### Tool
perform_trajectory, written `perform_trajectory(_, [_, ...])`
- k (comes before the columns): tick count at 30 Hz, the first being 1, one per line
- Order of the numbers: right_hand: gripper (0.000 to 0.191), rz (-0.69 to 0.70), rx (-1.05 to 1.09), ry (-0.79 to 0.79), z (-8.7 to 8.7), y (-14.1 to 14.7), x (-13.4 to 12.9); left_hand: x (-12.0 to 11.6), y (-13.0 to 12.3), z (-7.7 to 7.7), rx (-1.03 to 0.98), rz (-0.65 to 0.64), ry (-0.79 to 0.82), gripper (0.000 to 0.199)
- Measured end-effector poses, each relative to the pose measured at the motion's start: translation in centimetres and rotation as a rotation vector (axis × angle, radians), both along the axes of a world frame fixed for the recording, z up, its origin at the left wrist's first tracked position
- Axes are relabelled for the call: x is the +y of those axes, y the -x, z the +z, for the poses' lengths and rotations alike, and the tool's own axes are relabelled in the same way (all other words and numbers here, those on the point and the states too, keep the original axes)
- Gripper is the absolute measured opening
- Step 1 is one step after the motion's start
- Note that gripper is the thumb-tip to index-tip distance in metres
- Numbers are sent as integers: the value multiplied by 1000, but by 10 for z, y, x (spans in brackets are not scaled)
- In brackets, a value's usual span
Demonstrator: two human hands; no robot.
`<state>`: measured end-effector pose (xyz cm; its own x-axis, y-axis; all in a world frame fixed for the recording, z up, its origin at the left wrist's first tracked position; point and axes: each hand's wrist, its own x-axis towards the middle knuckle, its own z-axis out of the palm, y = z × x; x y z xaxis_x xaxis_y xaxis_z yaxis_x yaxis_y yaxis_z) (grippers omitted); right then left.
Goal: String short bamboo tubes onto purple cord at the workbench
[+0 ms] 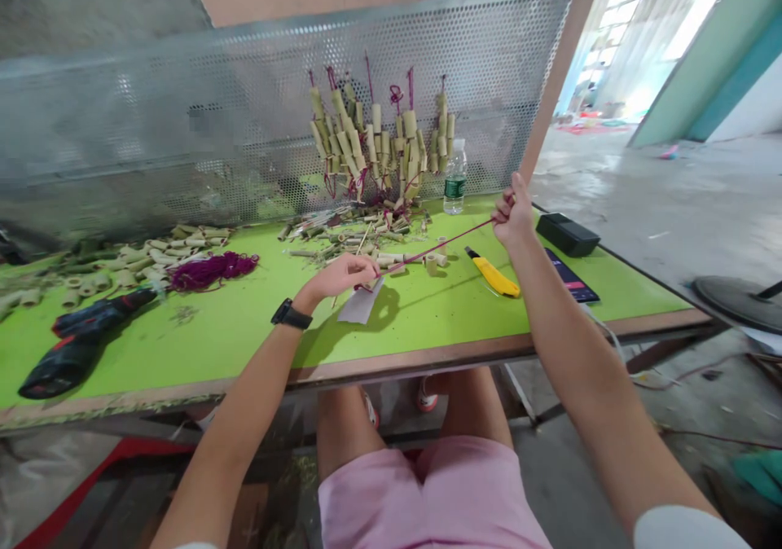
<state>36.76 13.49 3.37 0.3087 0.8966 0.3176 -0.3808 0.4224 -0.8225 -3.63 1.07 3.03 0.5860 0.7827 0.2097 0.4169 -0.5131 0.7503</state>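
A dark red cord runs taut and slanting between my two hands above the green tabletop. My right hand, raised at the cord's upper end, has its fingers closed on it. Lower down, my left hand pinches the other end, just above a small pale paper piece. Whether that hand also touches the paper is unclear. Short cut tubes stand and lie behind the cord. Near my right forearm lies a yellow utility knife.
Bundles of strung tubes hang on the perforated metal panel. A water bottle stands behind. Purple yarn, a power drill and loose tubes lie left; a black box and phone right.
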Motion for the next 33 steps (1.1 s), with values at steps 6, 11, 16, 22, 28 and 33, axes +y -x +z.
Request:
perform_trajectory(6, [46,116,-112,86,11,29,-25,-20,-20,7,197,-410,319,45])
perform_trajectory(11, [45,515,-472,86,9,77,-52,-11,-30,-14,129,-1,7,47])
perform_trajectory(16, [50,655,-793,-43,0,132,-83,-6,-39,-24,-175,288,-233,47])
perform_trajectory(22, [59,649,-931,-44,-15,158,-92,-2,-36,-29,-177,250,-413,40])
perform_trajectory(28, [69,688,-975,-15,-19,151,-87,0,-32,-26,-151,326,-447,50])
perform_trajectory(33, [75,674,-1029,-66,-17,147,-87,1,-28,-25,-115,326,-454,55])
